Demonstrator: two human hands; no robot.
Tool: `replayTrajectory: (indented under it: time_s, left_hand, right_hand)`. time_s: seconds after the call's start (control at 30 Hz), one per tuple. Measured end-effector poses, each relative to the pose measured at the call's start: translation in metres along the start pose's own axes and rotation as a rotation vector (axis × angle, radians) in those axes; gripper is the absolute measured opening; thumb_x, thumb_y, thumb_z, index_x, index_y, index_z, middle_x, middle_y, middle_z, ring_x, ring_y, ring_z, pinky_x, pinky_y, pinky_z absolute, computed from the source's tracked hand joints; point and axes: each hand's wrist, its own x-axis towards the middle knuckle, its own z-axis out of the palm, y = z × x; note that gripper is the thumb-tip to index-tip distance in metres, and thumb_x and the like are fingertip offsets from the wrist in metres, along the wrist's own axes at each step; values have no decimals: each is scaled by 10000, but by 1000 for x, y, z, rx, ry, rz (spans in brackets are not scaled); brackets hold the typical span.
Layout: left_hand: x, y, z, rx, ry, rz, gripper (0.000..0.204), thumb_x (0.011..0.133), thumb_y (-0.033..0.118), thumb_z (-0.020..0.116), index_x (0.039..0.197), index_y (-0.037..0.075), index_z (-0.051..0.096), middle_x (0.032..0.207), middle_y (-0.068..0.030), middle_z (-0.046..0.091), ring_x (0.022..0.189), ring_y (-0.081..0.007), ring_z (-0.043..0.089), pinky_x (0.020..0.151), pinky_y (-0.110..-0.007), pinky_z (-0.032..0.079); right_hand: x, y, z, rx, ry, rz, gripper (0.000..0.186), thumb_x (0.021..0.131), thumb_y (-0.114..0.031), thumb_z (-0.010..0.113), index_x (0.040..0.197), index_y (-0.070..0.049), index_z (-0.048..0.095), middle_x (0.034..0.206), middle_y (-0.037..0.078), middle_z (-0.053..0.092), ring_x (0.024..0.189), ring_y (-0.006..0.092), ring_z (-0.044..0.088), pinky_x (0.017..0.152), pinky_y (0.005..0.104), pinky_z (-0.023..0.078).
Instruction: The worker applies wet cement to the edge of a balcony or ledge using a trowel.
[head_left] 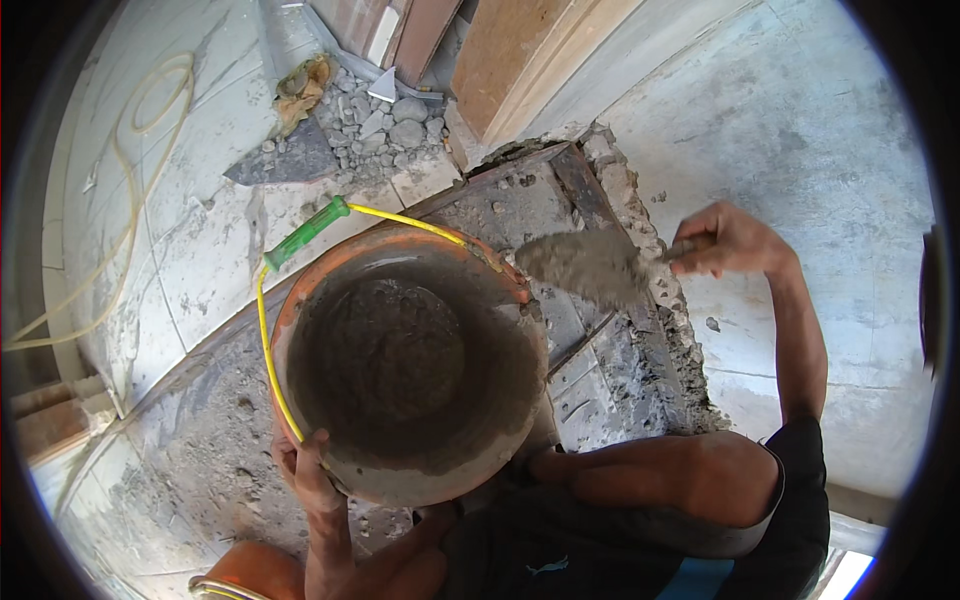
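My right hand [728, 240] is closed round the handle of a trowel [590, 265], held out to the right of the bucket. Wet grey mortar coats its blade, which is slightly blurred. An orange bucket [420, 487], smeared grey, tilts so that its mouth faces me. Dark wet mortar [390, 345] lies at its bottom. My left hand [308, 472] grips the bucket's rim at the lower left, fingers over the edge. The yellow bail [264, 330] with its green grip [306, 233] rests along the bucket's far left side.
Broken rubble [390, 130] is heaped on the tiles beyond the bucket, near wooden boards [505, 60]. A pale hose [130, 190] loops at the far left. To the right rises a bluish wall [800, 170] with a chipped lower edge [640, 220]. Another orange bucket [255, 570] stands lower left.
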Motion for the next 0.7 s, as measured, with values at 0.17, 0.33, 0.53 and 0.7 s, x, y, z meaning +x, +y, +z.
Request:
replayTrajectory:
  time_s: [0.17,0.33,0.53,0.7]
  left_hand:
    - [11,2,24,-25,-80,-22,612,705,75,473,1303,-41,414,1190,-126,547,1072,-201,526,944,-305,387]
    - [6,-3,14,-54,2,7,604,707,78,477,1296,-41,421,1174,-121,554,1061,-200,531,939,-303,389]
    - [5,0,12,-14,11,-17,591,708,94,491,1279,-49,435,1170,-122,559,1051,-198,538,932,-301,392]
    - [10,1,12,4,39,-59,624,706,100,497,1306,-50,420,1168,-121,564,1046,-198,541,935,-300,390]
  right_hand:
    - [69,-17,-53,-247,118,107,301,833,-299,629,751,-12,665,486,35,504,377,122,467,362,278,366]
    - [85,-47,-58,-394,168,186,350,838,-336,631,713,-9,623,470,44,462,366,134,444,366,305,355]
    - [62,-4,-35,-507,328,227,416,863,-403,588,746,-4,609,581,102,549,509,203,574,484,341,449]
    - [53,25,32,-825,833,13,225,858,-306,577,971,-113,602,855,115,603,842,299,614,707,422,483]
